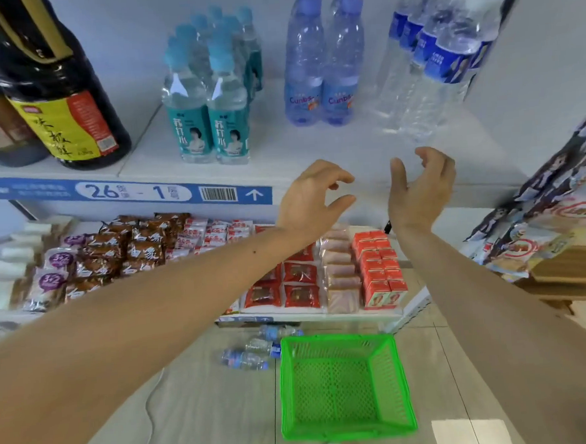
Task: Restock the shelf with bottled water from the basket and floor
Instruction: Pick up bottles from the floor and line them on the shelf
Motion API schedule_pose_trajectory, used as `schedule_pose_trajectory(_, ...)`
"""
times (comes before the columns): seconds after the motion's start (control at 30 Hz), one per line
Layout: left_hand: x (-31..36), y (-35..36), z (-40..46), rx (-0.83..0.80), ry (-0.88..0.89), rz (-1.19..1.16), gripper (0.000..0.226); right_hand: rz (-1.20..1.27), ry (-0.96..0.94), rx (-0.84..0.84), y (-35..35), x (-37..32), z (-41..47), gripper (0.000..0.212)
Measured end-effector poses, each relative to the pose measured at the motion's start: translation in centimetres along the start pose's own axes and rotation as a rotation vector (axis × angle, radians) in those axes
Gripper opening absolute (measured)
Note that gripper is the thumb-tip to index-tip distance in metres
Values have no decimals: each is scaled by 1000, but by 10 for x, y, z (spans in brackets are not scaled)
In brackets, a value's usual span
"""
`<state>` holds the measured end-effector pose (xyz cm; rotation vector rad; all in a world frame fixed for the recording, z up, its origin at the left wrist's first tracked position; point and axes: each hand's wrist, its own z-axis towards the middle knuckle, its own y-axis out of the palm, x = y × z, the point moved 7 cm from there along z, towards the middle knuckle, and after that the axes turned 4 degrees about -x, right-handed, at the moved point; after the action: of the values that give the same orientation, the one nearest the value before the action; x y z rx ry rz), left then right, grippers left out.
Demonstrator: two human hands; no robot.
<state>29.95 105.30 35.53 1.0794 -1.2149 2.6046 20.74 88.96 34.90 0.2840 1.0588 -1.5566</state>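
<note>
**Three bottles left on the floor, both hands free**

Both hands are raised in front of the upper shelf (314, 141). The left hand (309, 203) and the right hand (420, 188) hold nothing; their fingers are loosely curled and apart, just in front of the clear bottles with blue labels (443, 58) at the right end. I judge that the hands are between two trips, with no bottle in hand.

The green basket (349, 431) on the floor looks empty. Three small water bottles (255, 351) lie on their sides just left of it, near the foot of the shelf unit. The next move probably calls for bending down to grip one of them.

The shelf is white, with a blue label strip (125, 194) on its front edge. Teal bottles (210, 124) and bluish bottles (321, 83) stand on it, and a dark sauce bottle (57, 99) at the left. Snack packets (298, 283) fill the lower shelf. The floor has pale tiles.
</note>
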Motion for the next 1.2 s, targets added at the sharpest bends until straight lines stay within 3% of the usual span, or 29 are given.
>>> schedule_pose_trajectory(0.2, -67, -20, -92, -115, -32, -22, 21, 7, 74, 32, 29, -11, -103, 34)
schedule_pose_trajectory(0.57, -254, 62, -254, -376, -449, -17, 22, 32, 179, -365, 171, 79, -308, 25)
schedule_pose_trajectory(0.77, -354, 132, -320, -439, -688, -18, 27, 34, 428, -583, 258, 170, -421, 21)
schedule_pose_trajectory(0.93, -444, 181, -390, -335, -971, -98, 23, -63, 629, -746, 322, 252, -513, 19)
schedule_pose_trajectory(1.07, -532, 228, -455, -327, -1150, -134, 34, -75, 804, -809, 384, 315, -582, 26)
schedule_pose_trajectory(1.2, -627, 274, -499, -354, -1203, -115, 42, -103, 1077, -853, 449, 378, -655, 43)
